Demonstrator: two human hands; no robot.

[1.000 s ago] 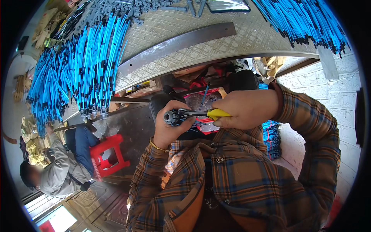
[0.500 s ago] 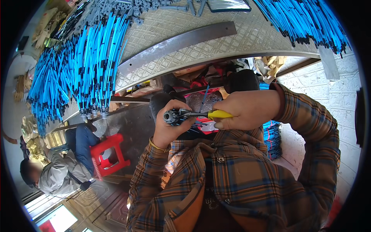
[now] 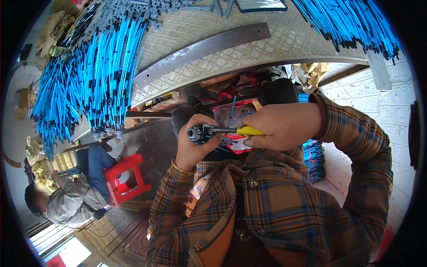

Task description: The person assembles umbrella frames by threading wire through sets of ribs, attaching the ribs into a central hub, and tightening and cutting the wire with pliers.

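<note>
Wrapped in the fingers of my left hand (image 3: 194, 142) is a round grey plastic fitting (image 3: 193, 134) with a hole in its end. Black and grey pieces (image 3: 206, 134) sit behind it in the same grip. My right hand (image 3: 284, 127) is closed on a yellow-handled metal tool (image 3: 249, 131). The tool's dark metal part reaches left to the pieces in my left hand; its tip is hidden among them. Both hands are above my lap, and a thin blue rod (image 3: 233, 110) stands out just beyond them.
Ahead is a patterned worktable (image 3: 213, 60) with a flat metal bar (image 3: 209, 46). Blue rods with black ends (image 3: 109, 75) hang over its left edge; more blue rods (image 3: 351, 24) lie right. Grey fittings (image 3: 133, 11) are heaped behind. A person (image 3: 73, 196) is left, near a red stool (image 3: 126, 178).
The yellow-handled tool and my right hand have shifted slightly left, toward the grey fitting. My left hand has barely moved and keeps its grip.
</note>
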